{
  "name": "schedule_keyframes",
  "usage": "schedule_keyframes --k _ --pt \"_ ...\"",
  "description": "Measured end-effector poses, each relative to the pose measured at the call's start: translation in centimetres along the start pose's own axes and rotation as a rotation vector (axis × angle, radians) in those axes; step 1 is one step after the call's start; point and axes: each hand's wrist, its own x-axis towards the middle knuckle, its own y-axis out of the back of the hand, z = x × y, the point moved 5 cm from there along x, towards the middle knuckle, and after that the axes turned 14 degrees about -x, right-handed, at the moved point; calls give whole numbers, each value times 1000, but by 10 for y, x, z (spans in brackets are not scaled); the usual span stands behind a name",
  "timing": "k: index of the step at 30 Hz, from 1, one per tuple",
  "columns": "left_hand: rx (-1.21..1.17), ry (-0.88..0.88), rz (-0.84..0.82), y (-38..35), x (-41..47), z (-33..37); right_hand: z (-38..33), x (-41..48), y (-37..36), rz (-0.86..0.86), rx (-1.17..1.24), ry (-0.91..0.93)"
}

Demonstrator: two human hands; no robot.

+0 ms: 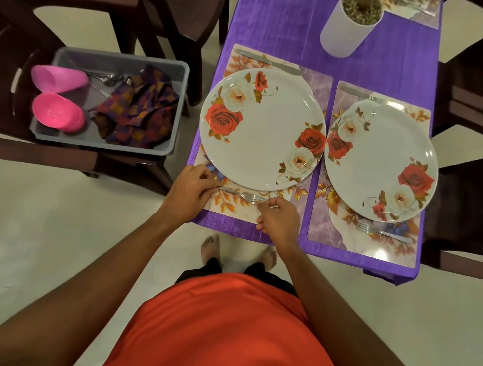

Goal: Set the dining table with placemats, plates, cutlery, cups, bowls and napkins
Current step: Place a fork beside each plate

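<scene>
A fork (243, 195) lies on the near edge of the left floral placemat (232, 204), just in front of a rose-patterned plate (261, 130). My left hand (193, 191) pinches the fork's handle end. My right hand (278, 216) has its fingers curled at the tines and touches them. A knife (268, 61) lies on the far side of this plate. To the right a second plate (381, 161) sits on its own placemat (336, 230), with a fork (384, 232) in front and a knife (361, 93) behind.
A grey tub (183, 72) on a dark chair (60, 153) at left holds two pink cups (58, 112), spoons (109, 77) and checked napkins (138, 111). A white plant pot (350, 25) stands mid-table on the purple cloth (279, 21). Dark chairs (475, 187) line the right side.
</scene>
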Motion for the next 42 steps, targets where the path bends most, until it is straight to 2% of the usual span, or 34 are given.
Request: schedule_keyframes --k 26,29,36,39,42 --pt "-6 -55 50 6 -6 0 0 -5 4 19 -53 -12" --pt "-69 32 107 9 -9 -8 5 -8 8 26 -56 -7" --pt "-296 291 371 27 -34 -24 19 -18 26 32 -147 79" --pt "-356 397 451 34 -48 -34 7 -22 28 13 -129 148" --pt "-361 429 496 42 -58 -47 -21 -22 18 -54 -113 216"
